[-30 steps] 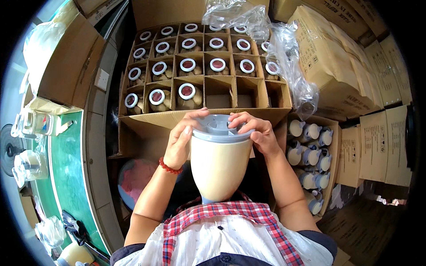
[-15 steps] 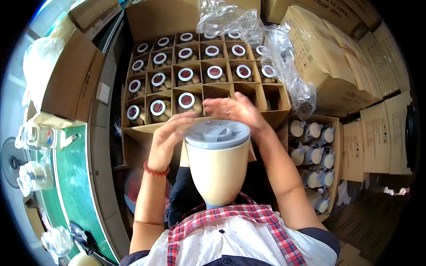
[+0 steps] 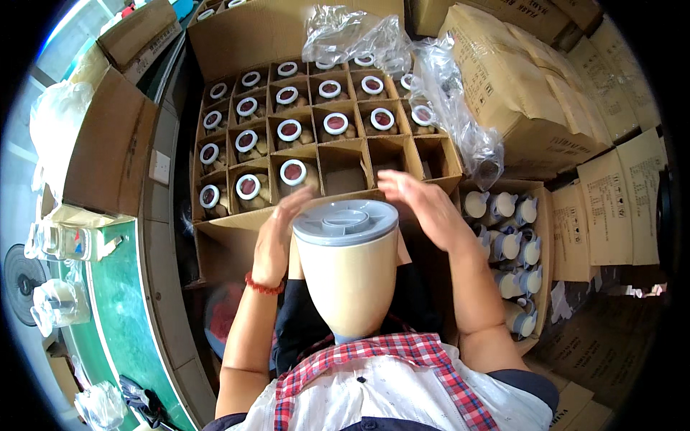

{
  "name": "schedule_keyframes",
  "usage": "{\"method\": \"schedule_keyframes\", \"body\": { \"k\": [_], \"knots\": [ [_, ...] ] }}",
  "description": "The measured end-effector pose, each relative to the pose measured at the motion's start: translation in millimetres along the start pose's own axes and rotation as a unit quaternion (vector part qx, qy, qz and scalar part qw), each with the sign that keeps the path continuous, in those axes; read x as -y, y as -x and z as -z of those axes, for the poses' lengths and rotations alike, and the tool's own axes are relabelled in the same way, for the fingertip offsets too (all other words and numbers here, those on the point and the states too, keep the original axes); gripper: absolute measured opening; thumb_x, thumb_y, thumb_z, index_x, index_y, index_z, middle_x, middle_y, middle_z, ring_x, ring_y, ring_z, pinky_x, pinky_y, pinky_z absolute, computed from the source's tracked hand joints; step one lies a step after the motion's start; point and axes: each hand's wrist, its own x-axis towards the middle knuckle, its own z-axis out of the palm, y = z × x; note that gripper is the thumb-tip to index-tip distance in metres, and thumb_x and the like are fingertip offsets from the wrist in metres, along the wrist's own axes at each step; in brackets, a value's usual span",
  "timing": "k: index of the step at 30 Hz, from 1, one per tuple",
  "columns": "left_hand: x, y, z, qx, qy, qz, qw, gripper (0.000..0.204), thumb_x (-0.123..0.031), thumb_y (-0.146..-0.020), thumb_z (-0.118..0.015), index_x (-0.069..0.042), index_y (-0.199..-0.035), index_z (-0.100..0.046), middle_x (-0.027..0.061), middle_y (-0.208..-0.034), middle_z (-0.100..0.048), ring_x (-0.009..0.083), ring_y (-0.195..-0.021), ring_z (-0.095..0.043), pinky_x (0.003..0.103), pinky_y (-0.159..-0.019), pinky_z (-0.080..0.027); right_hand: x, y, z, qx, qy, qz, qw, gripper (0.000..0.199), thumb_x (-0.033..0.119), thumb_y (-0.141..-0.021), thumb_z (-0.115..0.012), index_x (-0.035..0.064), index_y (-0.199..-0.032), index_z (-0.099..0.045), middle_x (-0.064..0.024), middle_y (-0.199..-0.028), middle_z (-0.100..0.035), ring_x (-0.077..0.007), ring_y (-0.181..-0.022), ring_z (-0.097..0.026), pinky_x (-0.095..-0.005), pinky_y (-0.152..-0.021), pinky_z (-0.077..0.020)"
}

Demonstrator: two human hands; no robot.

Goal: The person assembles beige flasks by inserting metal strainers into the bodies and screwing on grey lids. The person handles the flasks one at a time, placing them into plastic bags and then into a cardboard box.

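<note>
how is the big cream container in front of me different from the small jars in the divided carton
The cream container is far larger than the small jars. It stands alone between the left hand and right hand, while the jars sit one per cell in the divided carton. Its lid is plain grey; theirs are white rings with dark red centres. Both kinds are upright and capped.

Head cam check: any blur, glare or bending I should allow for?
Head view: right hand smeared by motion blur; left hand sharper; clear crinkled plastic bag glints; divided brown cardboard carton edges bow toward the black rim.
</note>
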Motion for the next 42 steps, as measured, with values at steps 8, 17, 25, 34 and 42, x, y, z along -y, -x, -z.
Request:
{"method": "schedule_keyframes", "body": {
  "k": [8,17,25,34,42],
  "knots": [
    [-24.6,-2.9,-29.6,0.112,-0.246,-0.191,0.944,0.034,-0.025,-0.094,-0.047,0.001,-0.090,-0.069,0.0187,-0.117,-0.062,0.0315,-0.122,-0.048,0.047,-0.105,-0.033,-61.0,-39.3,-30.5,0.197,-0.456,-0.116,0.860,0.066,0.049,-0.101,-0.026,-0.0047,-0.132,-0.049,-0.0194,-0.132,-0.054,-0.0223,-0.123,-0.052,-0.0335,-0.108,-0.0347],
    [-42.4,-5.3,-41.2,-0.014,-0.149,-0.086,0.985,0.043,-0.030,-0.098,-0.043,0.005,-0.118,-0.058,0.0176,-0.126,-0.058,0.0278,-0.118,-0.053,0.039,-0.104,-0.037,-71.8,-36.0,-8.6,0.026,-0.274,-0.031,0.961,0.058,0.044,-0.100,-0.035,-0.0042,-0.127,-0.052,-0.0214,-0.120,-0.061,-0.0291,-0.112,-0.059,-0.0380,-0.098,-0.0442],
    [-22.5,5.2,-21.4,0.119,-0.163,-0.191,0.961,0.020,-0.020,-0.093,-0.056,-0.006,-0.097,-0.071,0.0107,-0.116,-0.065,0.0289,-0.127,-0.047,0.046,-0.108,-0.030,-35.5,-11.2,-15.6,0.143,-0.204,-0.004,0.968,0.064,0.044,-0.102,-0.024,-0.0064,-0.128,-0.053,-0.0155,-0.129,-0.057,-0.0230,-0.121,-0.052,-0.0341,-0.107,-0.0351],
    [-41.1,5.9,-56.8,-0.008,-0.234,-0.124,0.964,0.033,-0.020,-0.093,-0.058,0.000,-0.119,-0.059,0.0158,-0.110,-0.065,0.0277,-0.105,-0.061,0.037,-0.096,-0.044,-45.7,-39.8,-13.6,0.082,-0.299,-0.070,0.948,0.068,0.049,-0.101,-0.021,-0.0059,-0.127,-0.052,-0.0195,-0.129,-0.057,-0.0258,-0.120,-0.054,-0.0376,-0.106,-0.0370],
    [6.6,12.8,1.9,0.084,-0.006,-0.089,0.992,0.027,-0.029,-0.089,-0.061,-0.005,-0.092,-0.073,0.0181,-0.125,-0.059,0.0306,-0.131,-0.042,0.045,-0.109,-0.030,-23.4,-5.7,-24.1,0.142,-0.144,0.049,0.978,0.063,0.047,-0.099,-0.035,-0.0061,-0.129,-0.051,-0.0186,-0.127,-0.058,-0.0269,-0.117,-0.056,-0.0345,-0.105,-0.0381]
  ]
}}
